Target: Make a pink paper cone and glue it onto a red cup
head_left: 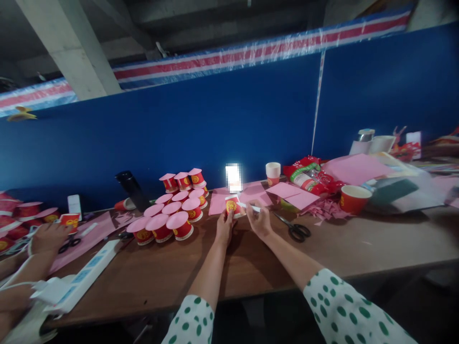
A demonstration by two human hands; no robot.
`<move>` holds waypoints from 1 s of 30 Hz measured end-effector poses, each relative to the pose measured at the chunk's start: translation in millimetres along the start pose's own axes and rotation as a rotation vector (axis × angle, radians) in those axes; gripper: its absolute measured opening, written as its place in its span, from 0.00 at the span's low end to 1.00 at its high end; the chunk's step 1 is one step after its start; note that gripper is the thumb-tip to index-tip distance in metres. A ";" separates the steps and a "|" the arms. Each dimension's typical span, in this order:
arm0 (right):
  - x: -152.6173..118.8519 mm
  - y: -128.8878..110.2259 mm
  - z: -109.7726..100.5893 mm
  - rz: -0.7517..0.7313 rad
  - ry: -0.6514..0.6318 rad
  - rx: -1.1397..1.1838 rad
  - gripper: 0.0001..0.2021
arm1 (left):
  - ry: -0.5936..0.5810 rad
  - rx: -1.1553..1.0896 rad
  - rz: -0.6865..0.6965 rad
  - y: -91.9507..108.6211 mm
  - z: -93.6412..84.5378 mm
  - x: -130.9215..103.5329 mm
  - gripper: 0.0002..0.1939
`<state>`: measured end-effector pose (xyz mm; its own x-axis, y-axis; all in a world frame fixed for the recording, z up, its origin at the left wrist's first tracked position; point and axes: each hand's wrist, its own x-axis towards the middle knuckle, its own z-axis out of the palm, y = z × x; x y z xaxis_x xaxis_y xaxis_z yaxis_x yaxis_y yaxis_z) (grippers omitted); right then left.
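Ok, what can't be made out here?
In the head view:
Bright screen: content, hidden by pixelation.
Red paper cup in left hand: emblem, too small and blurred.
White stick in right hand: exact type, blurred, partly finger-covered.
Co-worker's forearm: rest cut off by left edge.

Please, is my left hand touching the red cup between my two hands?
Touching: the head view shows the left hand holding the red cup, its fingers against the cup's lower part.

We see a dim scene: a pixelated screen [234,177] glares white against the blue partition [193,119], deep shadow lies under the brown table [168,272], and wide-angle distortion stretches the softly blurred edges.
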<state>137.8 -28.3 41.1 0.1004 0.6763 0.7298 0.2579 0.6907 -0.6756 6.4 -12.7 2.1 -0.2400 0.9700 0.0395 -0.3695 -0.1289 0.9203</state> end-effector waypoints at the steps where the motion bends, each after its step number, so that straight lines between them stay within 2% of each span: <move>1: -0.3 -0.6 0.1 -0.003 -0.004 -0.001 0.09 | -0.001 0.007 0.003 -0.1 -0.1 0.2 0.25; 17: -2.4 0.7 1.4 0.019 -0.059 0.021 0.09 | -0.024 0.040 0.006 3.8 1.1 -5.2 0.26; 30: -0.6 -2.5 0.3 0.036 -0.047 0.043 0.08 | -0.024 0.029 0.013 4.3 0.9 -5.8 0.25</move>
<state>136.9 -30.4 42.3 0.0637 0.7115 0.6998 0.2137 0.6752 -0.7060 7.0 -18.8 6.2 -0.2234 0.9728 0.0607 -0.3398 -0.1360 0.9306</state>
